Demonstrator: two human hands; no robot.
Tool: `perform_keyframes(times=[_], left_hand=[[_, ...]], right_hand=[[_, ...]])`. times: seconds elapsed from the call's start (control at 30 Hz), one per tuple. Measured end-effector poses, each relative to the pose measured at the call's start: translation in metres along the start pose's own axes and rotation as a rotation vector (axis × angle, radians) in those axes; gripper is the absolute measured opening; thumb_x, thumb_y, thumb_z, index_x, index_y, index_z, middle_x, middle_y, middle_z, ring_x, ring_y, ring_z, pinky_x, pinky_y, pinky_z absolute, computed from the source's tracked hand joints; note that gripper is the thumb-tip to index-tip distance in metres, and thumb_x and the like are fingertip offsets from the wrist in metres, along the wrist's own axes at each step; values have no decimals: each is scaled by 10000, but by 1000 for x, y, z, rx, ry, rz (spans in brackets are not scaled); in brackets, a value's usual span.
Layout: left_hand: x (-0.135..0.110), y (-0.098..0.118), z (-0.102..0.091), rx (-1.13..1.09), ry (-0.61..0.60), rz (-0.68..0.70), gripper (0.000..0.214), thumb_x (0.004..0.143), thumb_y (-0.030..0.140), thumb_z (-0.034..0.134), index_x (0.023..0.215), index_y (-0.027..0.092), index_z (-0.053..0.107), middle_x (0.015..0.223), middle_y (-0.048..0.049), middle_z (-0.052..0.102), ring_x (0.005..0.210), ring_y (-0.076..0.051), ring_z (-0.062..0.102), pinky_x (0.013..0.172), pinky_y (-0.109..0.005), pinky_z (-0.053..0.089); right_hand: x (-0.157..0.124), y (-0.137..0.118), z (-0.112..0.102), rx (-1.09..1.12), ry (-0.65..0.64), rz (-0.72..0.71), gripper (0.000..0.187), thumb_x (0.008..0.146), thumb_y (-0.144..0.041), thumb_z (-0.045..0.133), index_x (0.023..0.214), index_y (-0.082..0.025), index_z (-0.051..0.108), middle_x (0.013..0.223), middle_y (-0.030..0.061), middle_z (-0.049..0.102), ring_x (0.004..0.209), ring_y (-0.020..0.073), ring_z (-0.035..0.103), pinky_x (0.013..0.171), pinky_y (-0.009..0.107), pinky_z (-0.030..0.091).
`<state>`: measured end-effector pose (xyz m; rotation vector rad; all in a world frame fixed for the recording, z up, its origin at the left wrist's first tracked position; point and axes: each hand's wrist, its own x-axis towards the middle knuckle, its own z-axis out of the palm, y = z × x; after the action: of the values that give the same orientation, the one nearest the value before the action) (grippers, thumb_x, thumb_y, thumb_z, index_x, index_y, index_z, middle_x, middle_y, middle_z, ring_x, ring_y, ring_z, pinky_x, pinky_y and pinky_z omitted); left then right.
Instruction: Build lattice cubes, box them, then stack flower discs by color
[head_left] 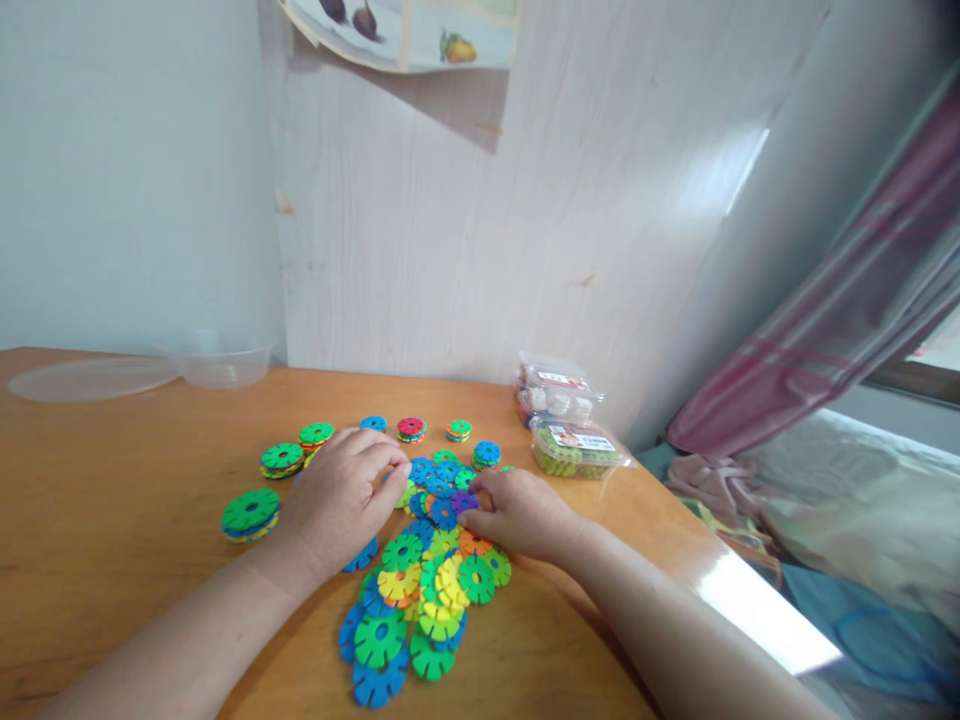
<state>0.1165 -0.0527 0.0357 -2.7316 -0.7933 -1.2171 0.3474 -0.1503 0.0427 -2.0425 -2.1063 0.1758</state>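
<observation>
A loose heap of notched plastic snowflake discs (442,570) in blue, green, yellow and orange lies on the wooden table between my hands. My right hand (521,512) pinches a purple snowflake disc (464,502) between thumb and fingers at the heap's right side. At the left edge of the heap is my left hand (349,490), its fingers curled and thumb close to the index finger. Whatever it may hold is hidden. Beyond and left of my hands stand small stacks of discs, such as a green-topped stack (251,512), a red-topped stack (411,429) and a blue-topped stack (486,454).
Two clear plastic boxes, one of green pieces (577,450) and one of white pieces (559,392), stand at the back right. A clear bowl (221,362) and a round lid (94,380) lie at the back left. The table (112,540) ends at the right beside piled cloth (825,490).
</observation>
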Motion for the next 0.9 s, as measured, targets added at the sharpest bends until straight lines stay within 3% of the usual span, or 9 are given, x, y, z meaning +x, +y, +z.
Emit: perform_keyframes(times=[0.47,0.63,0.9], left_hand=[[-1,1,0,-10,17,-8,177,912,295,514,862,220,666,981,-40,684,993,-226,587,916,-396,451],[-1,0,1,-2,4,1,185,926,298,502,868,215,658,977,-40,679,993,-221,582,919,-402,447],[-1,-1,2,7,5,11,182,934,303,498,872,216,645,977,-43,672,994,-222,576,917,-404,442]], right_hand=[[-1,-4,1,80,9,59,234,781,-415,651,914,-222,658,741,-2,672,616,131,563,504,244,242],[-1,-3,2,85,12,86,305,754,-458,681,932,-214,641,782,14,679,627,137,563,504,245,257],[2,-1,4,91,1,92,254,746,-449,676,829,-212,640,715,5,647,581,130,528,489,247,249]])
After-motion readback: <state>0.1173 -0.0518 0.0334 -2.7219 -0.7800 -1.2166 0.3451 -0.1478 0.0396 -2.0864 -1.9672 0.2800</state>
